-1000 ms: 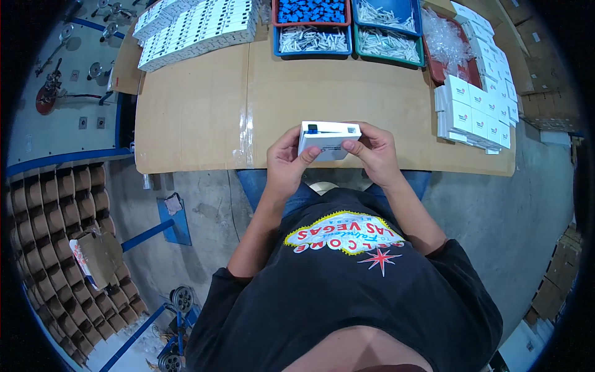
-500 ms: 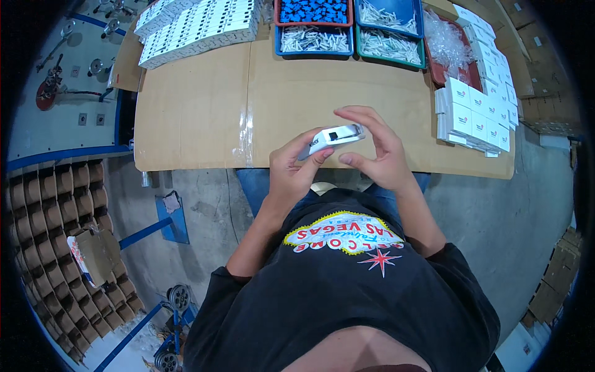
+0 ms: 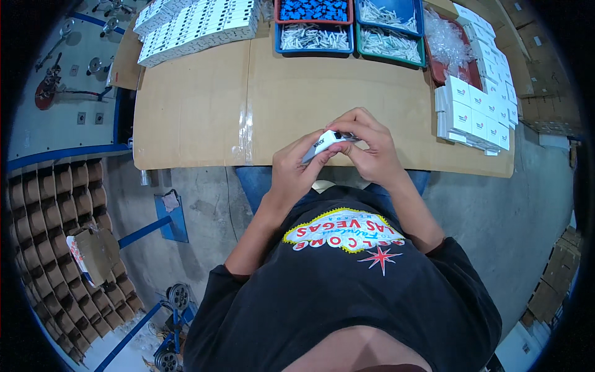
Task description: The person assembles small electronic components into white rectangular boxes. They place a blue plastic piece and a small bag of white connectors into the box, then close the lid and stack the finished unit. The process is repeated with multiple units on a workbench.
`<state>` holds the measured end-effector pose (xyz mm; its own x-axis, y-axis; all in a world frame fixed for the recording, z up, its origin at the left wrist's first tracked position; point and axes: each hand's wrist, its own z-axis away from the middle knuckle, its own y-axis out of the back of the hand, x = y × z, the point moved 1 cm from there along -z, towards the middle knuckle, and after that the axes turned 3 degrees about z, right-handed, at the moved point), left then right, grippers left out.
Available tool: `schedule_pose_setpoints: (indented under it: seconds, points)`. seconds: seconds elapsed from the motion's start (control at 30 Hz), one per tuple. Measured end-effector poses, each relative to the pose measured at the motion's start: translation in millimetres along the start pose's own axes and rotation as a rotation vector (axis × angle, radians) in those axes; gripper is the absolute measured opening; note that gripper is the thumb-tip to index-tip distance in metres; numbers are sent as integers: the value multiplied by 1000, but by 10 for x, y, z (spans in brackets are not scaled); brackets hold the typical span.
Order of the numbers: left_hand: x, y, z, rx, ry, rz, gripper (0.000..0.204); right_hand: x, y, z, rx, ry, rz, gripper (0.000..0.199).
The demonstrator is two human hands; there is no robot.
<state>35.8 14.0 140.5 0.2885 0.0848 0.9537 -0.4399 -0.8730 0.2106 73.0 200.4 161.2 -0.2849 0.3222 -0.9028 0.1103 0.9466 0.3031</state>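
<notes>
A small white carton (image 3: 322,144) is held between both hands just above the near edge of the cardboard-covered table (image 3: 198,111). My left hand (image 3: 294,170) grips its lower left side with thumb and fingers. My right hand (image 3: 365,146) curls over its top and right end, hiding most of it. The carton is tilted, one end pointing down toward my left hand.
Rows of flat white cartons (image 3: 192,25) lie at the table's far left. Blue and green bins (image 3: 316,37) of small white and blue parts stand at the back. Stacks of white boxes (image 3: 474,115) line the right edge. A cardboard grid of tubes (image 3: 56,211) stands on the floor to the left.
The carton was held level and in full view; it has since been tilted and my right hand has closed over its top and right end.
</notes>
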Motion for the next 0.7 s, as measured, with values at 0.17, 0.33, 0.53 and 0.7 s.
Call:
schedule_pose_setpoints:
  seconds: [0.17, 0.33, 0.53, 0.7]
  points:
    - [-50, -59, 16, 111, 135, 343, 33, 41, 9, -56, 53, -23, 17, 44]
    - [-135, 62, -18, 208, 134, 594, 43, 113, 64, 57, -36, -318, -366, 44]
    - [-154, 35, 2, 76, 128, 666, 48, 15, 5, 85, -57, -346, -241, 35]
    - [-134, 139, 32, -61, 260, 674, 46, -45, 2, 94, -135, -111, -31, 28]
